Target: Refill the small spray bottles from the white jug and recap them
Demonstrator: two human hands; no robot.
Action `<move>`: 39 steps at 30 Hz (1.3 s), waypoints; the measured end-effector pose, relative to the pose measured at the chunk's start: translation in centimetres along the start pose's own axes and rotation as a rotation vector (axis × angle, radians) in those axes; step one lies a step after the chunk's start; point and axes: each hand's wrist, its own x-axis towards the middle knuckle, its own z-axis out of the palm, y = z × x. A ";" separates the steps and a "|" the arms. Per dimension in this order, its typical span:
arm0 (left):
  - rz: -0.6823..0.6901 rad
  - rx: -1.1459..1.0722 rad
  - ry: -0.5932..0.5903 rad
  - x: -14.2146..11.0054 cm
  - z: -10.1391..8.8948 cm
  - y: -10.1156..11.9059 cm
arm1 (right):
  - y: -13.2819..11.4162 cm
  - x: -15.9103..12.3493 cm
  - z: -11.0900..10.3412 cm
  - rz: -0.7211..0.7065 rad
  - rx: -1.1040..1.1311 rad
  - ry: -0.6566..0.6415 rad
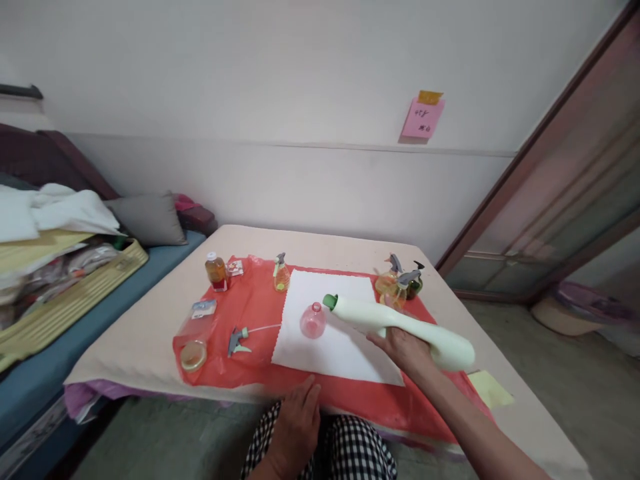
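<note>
My right hand (pixel 400 347) is wrapped round the narrow middle of a long pale green handheld device (pixel 370 316) with a dark green tip. The tip points left, just above and right of a small round pink bottle (pixel 313 323) without a sprayer top, standing on a white cloth (pixel 345 360). What kind of device it is I cannot make out. A grey and green spray head (pixel 241 341) with a thin tube lies left of the cloth. My left hand (pixel 299 413) rests on my checked trousers, fingers stretched out, holding nothing.
Red plastic sheeting (pixel 255 300) covers much of the table (pixel 125 333). Several spray bottles (pixel 387 281) stand at right, one more (pixel 281 275) behind the cloth's left edge. A bottle of amber liquid (pixel 217 272) and a clear jar (pixel 193 355) sit at left. A yellow paper (pixel 491 389) lies right.
</note>
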 end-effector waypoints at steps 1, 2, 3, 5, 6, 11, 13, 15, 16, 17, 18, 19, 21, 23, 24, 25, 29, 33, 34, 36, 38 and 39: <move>0.000 -0.002 0.001 -0.1 0.1 0.0 | 0.0 -0.2 -0.4 -0.110 -0.068 0.018; 0.002 -0.007 0.002 -0.1 0.2 0.0 | 0.1 -0.2 -0.7 -0.216 -0.152 0.040; 0.003 -0.013 0.003 -0.2 0.3 0.1 | 0.1 -0.2 -0.9 -0.304 -0.245 0.065; 0.001 -0.031 0.000 -0.2 0.3 0.1 | 0.0 -0.1 -1.4 -0.380 -0.362 0.112; 0.002 -0.043 -0.006 -0.2 0.3 0.1 | -0.2 0.0 -1.6 -0.401 -0.406 0.119; -0.005 -0.110 -0.030 0.1 0.0 0.4 | -1.5 0.5 -2.2 -0.488 -0.504 0.089; -0.014 -0.144 -0.041 0.2 -0.1 0.5 | -2.0 0.7 -2.5 -0.498 -0.508 0.074; -0.022 -0.166 -0.058 0.3 -0.2 0.5 | -2.5 0.9 -2.7 -0.504 -0.513 0.053; -0.025 -0.170 -0.068 0.3 -0.2 0.6 | -2.7 1.0 -2.7 -0.507 -0.517 0.046; -0.026 -0.171 -0.077 0.3 -0.2 0.6 | -2.8 1.1 -2.8 -0.511 -0.523 0.041; -0.027 -0.169 -0.083 0.3 -0.2 0.6 | -2.9 1.2 -2.8 -0.515 -0.531 0.039; -0.028 -0.168 -0.088 0.3 -0.2 0.6 | -3.0 1.3 -2.9 -0.518 -0.540 0.041; -0.030 -0.166 -0.104 0.2 -0.1 0.5 | -3.1 1.5 -2.9 -0.521 -0.560 0.047; -0.034 -0.168 -0.131 0.1 -0.1 0.5 | -3.3 1.6 -2.9 -0.524 -0.576 0.044; -0.032 -0.169 -0.141 0.1 -0.1 0.5 | -3.3 1.7 -2.9 -0.524 -0.580 0.037; -0.028 -0.169 -0.145 0.1 0.0 0.5 | -3.4 1.8 -2.9 -0.524 -0.583 0.027; -0.015 -0.161 -0.120 0.1 0.0 0.5 | -3.6 2.0 -2.8 -0.535 -0.592 0.025; -0.016 -0.152 -0.124 0.1 0.0 0.5 | -3.5 2.2 -2.6 -0.549 -0.607 0.039; -0.016 -0.151 -0.132 0.1 0.0 0.5 | -3.4 2.3 -2.6 -0.553 -0.610 0.039; -0.018 -0.153 -0.142 0.1 0.0 0.5 | -3.4 2.4 -2.6 -0.557 -0.611 0.037; -0.021 -0.156 -0.139 0.1 0.0 0.6 | -3.4 2.5 -2.6 -0.562 -0.613 0.033; -0.022 -0.157 -0.137 0.1 0.0 0.6 | -3.4 2.6 -2.6 -0.564 -0.616 0.032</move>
